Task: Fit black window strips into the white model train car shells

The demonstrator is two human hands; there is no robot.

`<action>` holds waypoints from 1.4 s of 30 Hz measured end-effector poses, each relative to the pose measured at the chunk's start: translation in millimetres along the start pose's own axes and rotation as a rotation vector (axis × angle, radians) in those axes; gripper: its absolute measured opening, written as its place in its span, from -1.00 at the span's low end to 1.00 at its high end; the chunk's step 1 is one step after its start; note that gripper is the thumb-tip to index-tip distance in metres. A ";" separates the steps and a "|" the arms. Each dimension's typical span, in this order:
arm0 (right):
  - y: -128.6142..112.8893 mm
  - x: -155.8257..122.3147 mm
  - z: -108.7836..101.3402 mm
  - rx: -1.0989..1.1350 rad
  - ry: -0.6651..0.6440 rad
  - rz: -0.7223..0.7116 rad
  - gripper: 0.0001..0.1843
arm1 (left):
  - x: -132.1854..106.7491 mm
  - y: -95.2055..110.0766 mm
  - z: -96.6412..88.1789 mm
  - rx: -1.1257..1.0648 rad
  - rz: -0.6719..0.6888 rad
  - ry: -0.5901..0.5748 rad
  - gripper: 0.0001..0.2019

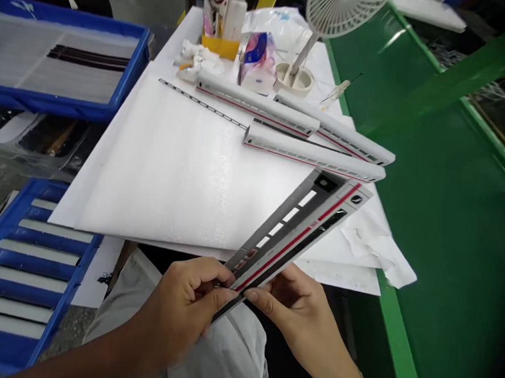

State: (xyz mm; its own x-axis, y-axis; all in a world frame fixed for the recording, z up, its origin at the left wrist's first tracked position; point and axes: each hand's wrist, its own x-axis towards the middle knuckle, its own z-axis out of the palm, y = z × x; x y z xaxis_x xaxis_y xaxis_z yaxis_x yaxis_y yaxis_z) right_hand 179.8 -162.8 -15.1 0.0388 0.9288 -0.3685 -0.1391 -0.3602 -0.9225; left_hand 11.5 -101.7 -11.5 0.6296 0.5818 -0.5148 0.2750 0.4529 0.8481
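- as the left hand (180, 311) and right hand (296, 324) raise it above the lap (242, 359), their fingers (216, 292) grip the lower end of a train panel (296, 237)
- it looks light, thin, stiff, perhaps brittle
- best held by its long edges, away from the window openings

Train-car shells (257, 106) rest on a foam sheet (172, 172), trays (59, 57) at left.

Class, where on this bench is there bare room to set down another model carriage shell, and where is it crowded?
The white foam lies bare left of the three shells and below the thin strip. Crowded: behind the shells, around the tissue packet.
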 end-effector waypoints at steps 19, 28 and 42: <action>5.2 -16.2 23.1 -0.266 0.130 -0.036 -0.81 | -19.5 -15.9 0.5 0.048 0.076 0.105 -0.83; 6.6 -18.1 18.2 -0.263 0.015 -0.020 -0.81 | -17.4 -17.2 -3.8 -0.071 0.032 -0.022 -0.81; 6.6 -20.6 27.7 -0.267 0.115 -0.037 -0.85 | -23.5 -19.5 3.1 0.097 0.170 0.085 -0.78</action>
State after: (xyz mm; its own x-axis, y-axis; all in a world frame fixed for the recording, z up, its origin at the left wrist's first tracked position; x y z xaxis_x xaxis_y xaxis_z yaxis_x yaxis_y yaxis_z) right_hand 150.6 -181.9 -10.4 0.1529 0.9312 -0.3308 0.1292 -0.3507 -0.9275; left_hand -6.4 -126.4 -15.5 0.6107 0.7011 -0.3683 0.2409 0.2785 0.9297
